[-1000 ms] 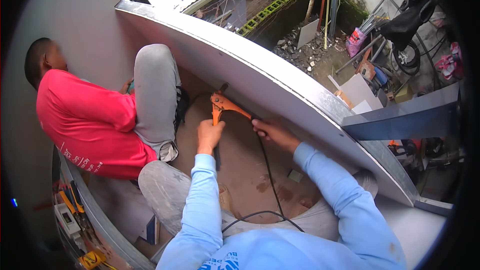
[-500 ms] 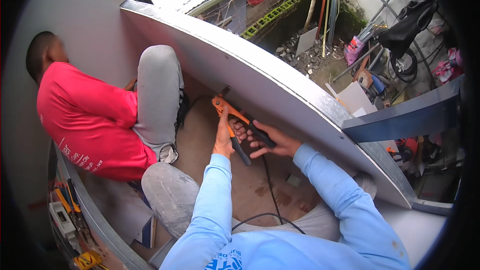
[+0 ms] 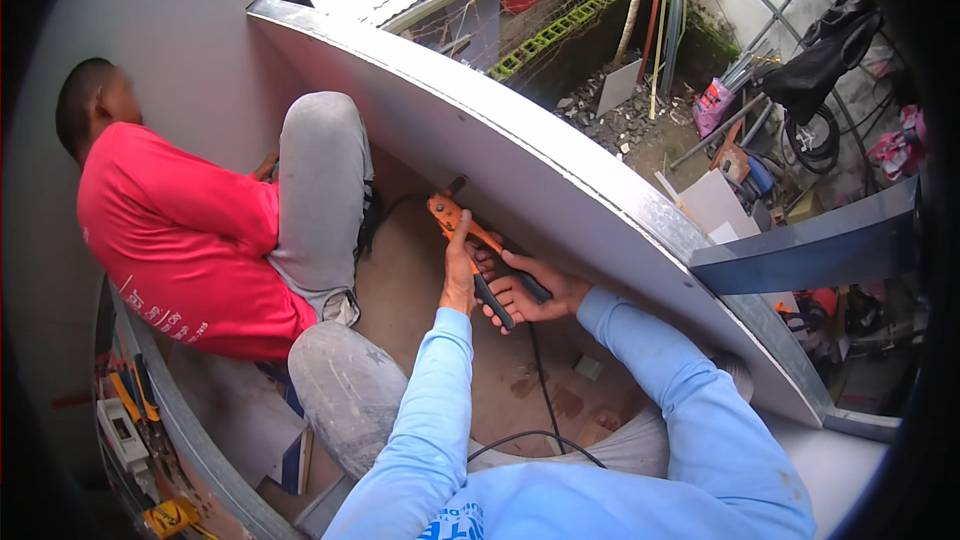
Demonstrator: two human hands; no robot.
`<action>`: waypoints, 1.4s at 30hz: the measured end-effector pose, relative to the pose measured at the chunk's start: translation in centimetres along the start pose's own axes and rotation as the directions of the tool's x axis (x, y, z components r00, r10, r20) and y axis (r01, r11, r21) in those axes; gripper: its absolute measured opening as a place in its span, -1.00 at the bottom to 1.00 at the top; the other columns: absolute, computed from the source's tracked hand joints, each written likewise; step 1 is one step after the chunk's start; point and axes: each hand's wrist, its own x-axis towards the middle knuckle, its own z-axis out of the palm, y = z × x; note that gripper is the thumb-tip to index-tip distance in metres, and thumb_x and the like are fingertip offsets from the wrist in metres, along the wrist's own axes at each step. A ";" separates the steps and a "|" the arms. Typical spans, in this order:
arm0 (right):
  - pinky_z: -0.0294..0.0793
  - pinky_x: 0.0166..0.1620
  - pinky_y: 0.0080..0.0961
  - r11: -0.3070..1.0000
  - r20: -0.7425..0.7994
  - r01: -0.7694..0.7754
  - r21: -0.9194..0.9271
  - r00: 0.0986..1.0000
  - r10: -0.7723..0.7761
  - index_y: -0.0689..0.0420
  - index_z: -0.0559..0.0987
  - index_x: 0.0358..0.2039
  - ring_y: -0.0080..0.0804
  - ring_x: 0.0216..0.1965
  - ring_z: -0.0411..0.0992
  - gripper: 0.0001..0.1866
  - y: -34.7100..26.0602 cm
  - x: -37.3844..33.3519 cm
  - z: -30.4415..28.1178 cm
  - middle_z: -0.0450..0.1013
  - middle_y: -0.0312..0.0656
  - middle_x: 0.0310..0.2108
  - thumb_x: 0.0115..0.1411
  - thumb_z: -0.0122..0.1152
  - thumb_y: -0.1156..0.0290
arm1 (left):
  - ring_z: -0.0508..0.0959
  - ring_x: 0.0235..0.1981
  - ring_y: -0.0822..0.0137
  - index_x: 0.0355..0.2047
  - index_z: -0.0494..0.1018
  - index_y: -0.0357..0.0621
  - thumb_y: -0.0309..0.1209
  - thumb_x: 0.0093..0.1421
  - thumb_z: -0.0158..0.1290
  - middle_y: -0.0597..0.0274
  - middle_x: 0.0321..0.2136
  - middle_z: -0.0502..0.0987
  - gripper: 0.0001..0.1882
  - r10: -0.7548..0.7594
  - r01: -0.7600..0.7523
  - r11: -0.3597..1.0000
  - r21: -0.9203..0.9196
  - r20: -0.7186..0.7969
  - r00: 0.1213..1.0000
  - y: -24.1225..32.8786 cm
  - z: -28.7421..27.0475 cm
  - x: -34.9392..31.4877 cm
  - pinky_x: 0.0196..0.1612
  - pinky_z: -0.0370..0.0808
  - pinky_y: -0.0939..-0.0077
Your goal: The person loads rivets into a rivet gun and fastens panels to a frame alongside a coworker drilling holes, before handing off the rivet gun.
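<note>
An orange hand riveter (image 3: 446, 211) with black grips points its nose at the base of a long grey metal panel (image 3: 560, 180). My left hand (image 3: 460, 275) wraps the tool just behind its orange head. My right hand (image 3: 530, 292) grips the two black handles, squeezed close together. Both of my arms wear light blue sleeves.
Another person in a red shirt (image 3: 180, 240) and grey trousers crouches at the left, knee raised near the tool. A black cable (image 3: 545, 400) runs over the brown floor. Tools (image 3: 130, 410) lie on a ledge at lower left. Beyond the panel is a yard with rubble.
My right hand has slid down the handles and drawn them together. My left hand has shifted from the tool's nose to behind its head.
</note>
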 end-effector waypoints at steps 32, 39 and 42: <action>0.48 -0.23 -0.56 0.841 -0.515 0.105 -0.530 0.748 -0.419 0.11 0.64 0.00 -0.55 -0.35 0.46 -0.41 2.6 -1.4 0.9 0.53 -0.34 -0.34 0.52 0.07 -0.22 | 0.64 -0.43 0.28 -0.28 0.70 -0.26 0.08 0.38 0.18 0.14 -0.50 0.65 -0.46 0.358 -0.166 0.661 0.732 -0.113 0.927 0.0 0.8 -6.6 -0.23 0.55 0.27; 0.44 -0.22 -0.25 0.286 -0.338 -0.183 -0.941 0.429 -0.837 0.26 0.58 -0.28 -0.38 -0.35 0.40 -0.42 6.0 1.4 3.0 0.48 -0.09 -0.44 0.56 0.05 -0.08 | 0.74 -0.17 -0.13 -0.25 0.69 -0.29 0.09 0.29 0.16 -0.09 -0.36 0.73 -0.43 0.273 0.055 0.352 0.935 -0.159 0.949 3.3 0.6 -11.7 -0.03 0.60 0.01; 0.46 -0.27 -0.17 0.302 -0.260 0.010 -0.953 0.480 -0.838 0.24 0.56 -0.26 -0.20 -0.41 0.51 -0.32 9.2 2.9 5.2 0.53 0.01 -0.46 0.56 -0.09 -0.22 | 0.74 -0.18 -0.13 -0.24 0.71 -0.23 0.10 0.30 0.14 -0.09 -0.38 0.73 -0.45 0.330 0.039 0.223 0.974 -0.113 0.937 6.4 2.9 -15.1 -0.04 0.61 0.00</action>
